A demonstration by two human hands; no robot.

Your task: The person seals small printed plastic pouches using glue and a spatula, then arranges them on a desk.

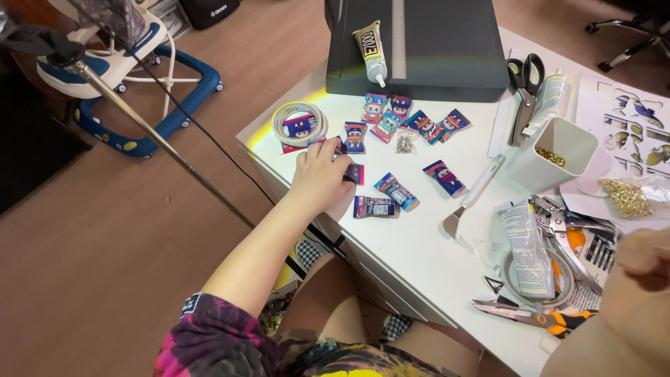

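Note:
My left hand (322, 174) reaches across the left part of the white table (412, 244). Its fingers rest on a small colourful packet (354, 172) there. Several more small packets (412, 122) with cartoon prints lie scattered around it, one (374, 207) just below the hand and another (396, 190) to its right. My right hand (638, 279) sits at the right edge of the view with curled fingers, blurred and partly cut off, above pliers (562, 230) and an orange-handled tool (551, 319). I cannot tell whether it holds anything.
A dark paper trimmer (433, 49) with a glue tube (370, 49) on it stands at the back. Tape roll (300, 124), scissors (523, 87), white cup of brass eyelets (555, 150), a scraper (471, 195), printed sheets (628, 119). A baby walker (132, 70) and a stand pole (153, 136) are on the floor, left.

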